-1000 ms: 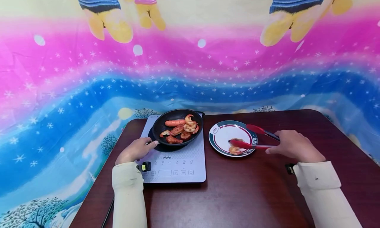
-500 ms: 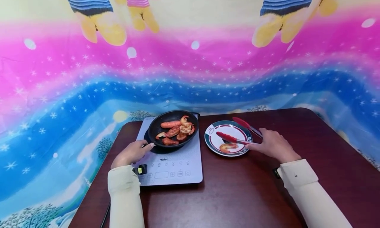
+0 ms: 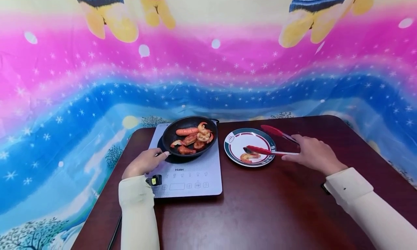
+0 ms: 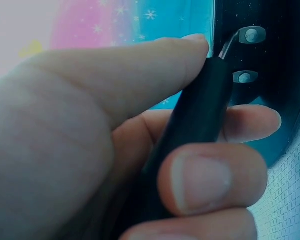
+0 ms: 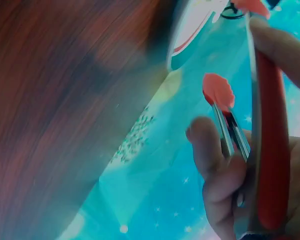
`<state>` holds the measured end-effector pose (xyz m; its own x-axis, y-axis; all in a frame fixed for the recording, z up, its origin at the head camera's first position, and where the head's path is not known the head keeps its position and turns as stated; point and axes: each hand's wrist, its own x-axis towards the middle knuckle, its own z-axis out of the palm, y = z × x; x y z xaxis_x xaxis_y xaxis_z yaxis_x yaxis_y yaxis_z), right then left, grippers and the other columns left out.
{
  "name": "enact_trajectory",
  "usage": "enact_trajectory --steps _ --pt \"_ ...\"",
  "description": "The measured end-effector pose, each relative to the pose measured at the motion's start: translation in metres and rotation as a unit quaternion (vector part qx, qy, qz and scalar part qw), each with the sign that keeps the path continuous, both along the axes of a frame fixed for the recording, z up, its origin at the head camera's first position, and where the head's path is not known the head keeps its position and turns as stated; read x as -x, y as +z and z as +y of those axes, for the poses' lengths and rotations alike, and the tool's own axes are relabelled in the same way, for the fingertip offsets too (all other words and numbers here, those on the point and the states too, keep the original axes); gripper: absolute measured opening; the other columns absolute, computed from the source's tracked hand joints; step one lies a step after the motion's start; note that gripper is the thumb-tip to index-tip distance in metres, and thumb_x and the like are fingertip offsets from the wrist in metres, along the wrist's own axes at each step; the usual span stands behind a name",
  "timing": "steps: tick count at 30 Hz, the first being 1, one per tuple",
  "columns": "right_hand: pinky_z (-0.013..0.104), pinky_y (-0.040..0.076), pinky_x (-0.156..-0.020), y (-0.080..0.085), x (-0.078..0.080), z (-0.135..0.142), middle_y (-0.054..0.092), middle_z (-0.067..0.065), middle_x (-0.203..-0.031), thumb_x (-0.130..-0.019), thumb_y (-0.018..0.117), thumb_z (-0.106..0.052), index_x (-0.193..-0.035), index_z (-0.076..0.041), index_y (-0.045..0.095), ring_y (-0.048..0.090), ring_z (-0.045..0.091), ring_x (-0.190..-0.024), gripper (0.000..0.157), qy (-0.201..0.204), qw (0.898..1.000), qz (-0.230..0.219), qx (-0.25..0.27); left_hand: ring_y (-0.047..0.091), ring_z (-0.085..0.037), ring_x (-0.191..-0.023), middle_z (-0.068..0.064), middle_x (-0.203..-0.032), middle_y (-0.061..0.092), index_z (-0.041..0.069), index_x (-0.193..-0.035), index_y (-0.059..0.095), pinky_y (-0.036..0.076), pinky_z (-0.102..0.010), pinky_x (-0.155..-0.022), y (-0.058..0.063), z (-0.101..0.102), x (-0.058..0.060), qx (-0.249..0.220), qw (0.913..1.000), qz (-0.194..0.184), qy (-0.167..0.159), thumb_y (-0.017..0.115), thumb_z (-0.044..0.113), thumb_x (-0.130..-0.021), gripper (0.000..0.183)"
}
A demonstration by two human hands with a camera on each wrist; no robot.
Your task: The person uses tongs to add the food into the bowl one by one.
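Observation:
My left hand [image 3: 141, 165] grips the black handle [image 4: 197, 112] of a frying pan [image 3: 170, 135], thumb along its top in the left wrist view. The pan tilts over the cooktop. In it lie a scored sausage [image 3: 186, 131], a lotus root slice [image 3: 203, 135], a small drumstick [image 3: 186, 150], shrimp and other browned pieces. My right hand [image 3: 316, 156] holds red-tipped tongs [image 3: 260, 149], their arms spread apart. One tip is over the plate [image 3: 242, 138], by a shrimp [image 3: 249, 157] and a dark piece partly hidden under it; the other reaches past the plate's right rim.
A white Haier induction cooktop [image 3: 192, 181] sits beneath the pan, at the left of the dark wooden table [image 3: 247, 206]. A black cord [image 3: 114, 232] runs down the table's left side. A printed cloth [image 3: 208, 72] hangs close behind the table.
My right hand moved the spread tongs left across the plate, then drew them back slightly right. The left hand keeps its grip on the pan handle. The view shifted a little.

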<state>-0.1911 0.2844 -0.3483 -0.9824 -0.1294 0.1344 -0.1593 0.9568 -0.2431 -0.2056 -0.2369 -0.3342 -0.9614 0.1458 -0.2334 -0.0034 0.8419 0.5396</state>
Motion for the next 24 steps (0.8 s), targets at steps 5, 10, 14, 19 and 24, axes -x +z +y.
enact_trajectory --steps 5,10,14,19,24 --pt "0.054 0.05 -0.062 0.003 0.002 0.006 0.064 0.023 -0.1 -0.066 0.08 -0.061 -0.132 0.002 0.05 0.06 0.028 -0.072 0.096 0.001 0.998 0.029 -0.061 0.037 -0.017 -0.046 -0.004 -0.061 0.041 0.003 -0.104 0.058 0.04 -0.035 -0.052 0.001 -0.001 0.001 0.001 1.0 -0.001 -0.004 0.045 0.045 -0.101 0.043" --pt "0.056 0.05 -0.063 -0.002 0.006 0.001 0.063 0.026 -0.102 -0.066 0.079 -0.063 -0.131 0.003 0.049 0.061 0.032 -0.073 0.097 -0.01 0.997 0.035 -0.061 0.038 -0.017 -0.048 -0.003 -0.061 0.041 0.002 -0.103 0.057 0.04 -0.034 -0.053 0.001 -0.002 0.002 0.004 1.0 -0.001 -0.008 0.045 0.044 -0.101 0.044" --pt "0.056 0.05 -0.063 -0.006 0.012 -0.006 0.064 0.026 -0.1 -0.065 0.077 -0.067 -0.128 0.004 0.05 0.061 0.033 -0.073 0.099 -0.02 0.998 0.04 -0.048 0.037 -0.017 -0.047 -0.004 -0.062 0.041 0.002 -0.103 0.057 0.04 -0.034 -0.052 0.001 -0.001 0.002 0.006 1.0 -0.002 -0.006 0.045 0.044 -0.101 0.043" --pt "0.052 0.049 -0.062 -0.008 0.015 -0.014 0.065 0.023 -0.096 -0.062 0.077 -0.07 -0.124 0.005 0.053 0.06 0.03 -0.073 0.1 -0.023 1.0 0.007 -0.012 0.037 -0.017 -0.047 -0.004 -0.062 0.042 0.003 -0.104 0.057 0.039 -0.034 -0.052 0.0 -0.001 0.001 0.005 1.0 -0.002 -0.007 0.044 0.044 -0.101 0.043" --pt "0.052 0.049 -0.069 -0.012 0.011 -0.022 0.059 0.024 -0.107 -0.065 0.081 -0.061 -0.126 0.008 0.056 0.056 0.032 -0.086 0.096 -0.025 0.999 -0.027 0.034 0.038 -0.017 -0.049 -0.003 -0.061 0.041 0.003 -0.106 0.058 0.039 -0.034 -0.053 0.001 0.0 0.001 0.012 0.9999 0.002 -0.008 0.043 0.044 -0.102 0.044"
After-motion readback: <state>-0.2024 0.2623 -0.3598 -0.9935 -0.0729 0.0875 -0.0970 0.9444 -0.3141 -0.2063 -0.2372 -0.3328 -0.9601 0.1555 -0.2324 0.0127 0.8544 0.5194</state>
